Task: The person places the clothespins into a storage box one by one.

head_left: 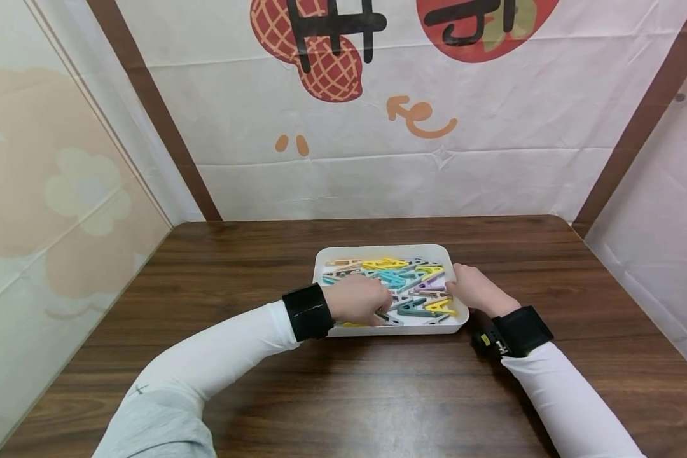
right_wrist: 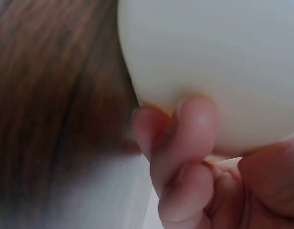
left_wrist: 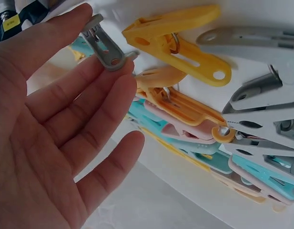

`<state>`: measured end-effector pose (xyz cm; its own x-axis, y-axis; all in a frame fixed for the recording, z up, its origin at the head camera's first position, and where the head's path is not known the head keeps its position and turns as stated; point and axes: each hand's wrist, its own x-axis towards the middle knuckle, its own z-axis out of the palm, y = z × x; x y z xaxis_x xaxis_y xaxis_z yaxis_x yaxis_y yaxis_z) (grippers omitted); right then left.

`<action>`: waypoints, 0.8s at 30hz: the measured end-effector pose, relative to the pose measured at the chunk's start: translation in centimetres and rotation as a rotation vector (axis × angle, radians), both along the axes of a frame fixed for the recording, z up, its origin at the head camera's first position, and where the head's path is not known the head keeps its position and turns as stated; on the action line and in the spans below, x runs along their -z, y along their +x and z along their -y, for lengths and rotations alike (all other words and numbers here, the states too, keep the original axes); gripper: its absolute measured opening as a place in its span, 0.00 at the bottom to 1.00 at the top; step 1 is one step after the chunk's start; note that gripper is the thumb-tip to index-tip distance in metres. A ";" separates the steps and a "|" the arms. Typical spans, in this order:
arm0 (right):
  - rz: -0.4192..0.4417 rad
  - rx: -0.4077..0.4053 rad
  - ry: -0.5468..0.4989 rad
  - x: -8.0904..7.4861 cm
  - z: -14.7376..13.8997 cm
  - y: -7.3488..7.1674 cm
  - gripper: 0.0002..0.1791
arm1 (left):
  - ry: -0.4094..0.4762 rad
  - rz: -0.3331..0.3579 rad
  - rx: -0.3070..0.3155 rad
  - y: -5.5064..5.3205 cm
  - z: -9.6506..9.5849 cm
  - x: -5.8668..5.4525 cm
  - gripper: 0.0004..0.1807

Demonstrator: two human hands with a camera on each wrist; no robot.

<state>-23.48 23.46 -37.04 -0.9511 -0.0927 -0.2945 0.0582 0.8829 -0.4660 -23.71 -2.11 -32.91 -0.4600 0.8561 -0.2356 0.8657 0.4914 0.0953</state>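
Note:
A white rectangular tray [head_left: 397, 331] full of plastic clothespins stands on the table. My left hand [head_left: 359, 300] is over the tray's front left part. In the left wrist view its thumb and fingertips pinch a small grey clothespin [left_wrist: 104, 46]. Close beside that lie a yellow clothespin [left_wrist: 177, 45], an orange one [left_wrist: 180, 102] and several grey ones [left_wrist: 261, 105]. At the tray's right side my right hand [head_left: 479, 291] grips the rim. The right wrist view shows its curled fingers [right_wrist: 199, 126] against the white outer wall.
The dark wooden table [head_left: 378, 394] extends on all sides of the tray. A printed white curtain [head_left: 235, 114] hangs behind it, with pale sheets at left and right. Black bands [head_left: 308, 312] sit on both wrists.

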 end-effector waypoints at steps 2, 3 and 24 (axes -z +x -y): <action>0.002 0.002 0.004 0.1 0.0 0.0 0.28 | -0.012 -0.006 0.006 0.0 0.0 0.2 0.09; 0.002 0.002 0.006 0.1 0.0 0.0 0.28 | -0.014 -0.010 0.010 0.0 0.0 0.2 0.11; -0.009 0.001 0.010 0.8 -0.1 0.0 0.27 | 0.081 -0.025 -0.105 1.1 2.6 -1.0 0.14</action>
